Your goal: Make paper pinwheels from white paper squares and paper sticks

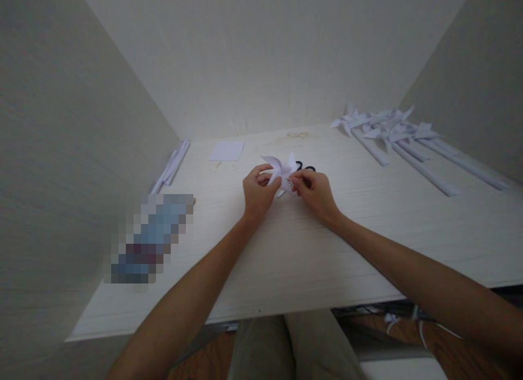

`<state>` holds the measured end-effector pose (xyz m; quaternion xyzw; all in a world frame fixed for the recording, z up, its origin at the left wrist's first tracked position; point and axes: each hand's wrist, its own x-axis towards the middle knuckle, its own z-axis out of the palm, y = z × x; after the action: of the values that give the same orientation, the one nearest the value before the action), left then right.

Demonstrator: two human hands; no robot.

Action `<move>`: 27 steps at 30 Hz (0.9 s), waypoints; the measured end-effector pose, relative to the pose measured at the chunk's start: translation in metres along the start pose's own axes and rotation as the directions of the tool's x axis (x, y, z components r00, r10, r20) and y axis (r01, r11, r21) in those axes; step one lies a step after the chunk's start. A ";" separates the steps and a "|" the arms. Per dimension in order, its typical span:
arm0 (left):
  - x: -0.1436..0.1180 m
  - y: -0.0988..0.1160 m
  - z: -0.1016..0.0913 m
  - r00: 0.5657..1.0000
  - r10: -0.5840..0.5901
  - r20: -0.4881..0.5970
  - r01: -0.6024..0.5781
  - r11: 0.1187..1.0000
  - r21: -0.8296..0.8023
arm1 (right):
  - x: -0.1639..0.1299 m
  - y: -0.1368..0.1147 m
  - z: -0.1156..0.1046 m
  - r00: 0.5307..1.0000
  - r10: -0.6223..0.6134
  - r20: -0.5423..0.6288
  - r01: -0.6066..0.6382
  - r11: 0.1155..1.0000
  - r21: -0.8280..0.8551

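Observation:
A white paper pinwheel (281, 170) is held over the middle of the table. My left hand (261, 192) grips it from the left, with the thumb against its lower blades. My right hand (312, 190) is closed in a pinch at the pinwheel's right side, close to its centre. What sits between those fingertips is too small to make out. Scissors with black handles (310, 169) lie on the table just behind my right hand, partly covered by the hand and the paper.
Finished pinwheels (392, 130) on rolled paper sticks (425, 170) lie at the right. A square paper sheet (227, 151) lies at the back left, and rolled paper tubes (175, 163) rest by the left wall. A blurred-out bluish item (157, 235) lies at the left. Walls enclose three sides.

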<state>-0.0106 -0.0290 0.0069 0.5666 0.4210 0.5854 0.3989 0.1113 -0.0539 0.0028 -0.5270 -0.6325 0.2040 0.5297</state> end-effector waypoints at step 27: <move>-0.001 0.000 0.001 0.998 -0.001 -0.058 0.003 1.000 0.030 | 0.000 0.008 -0.002 0.967 -0.239 0.086 0.247 0.812 -0.529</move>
<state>-0.0095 -0.0303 0.0067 0.5548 0.4417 0.5949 0.3784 0.1171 -0.0515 -0.0027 -0.5669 -0.7302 -0.0457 0.3786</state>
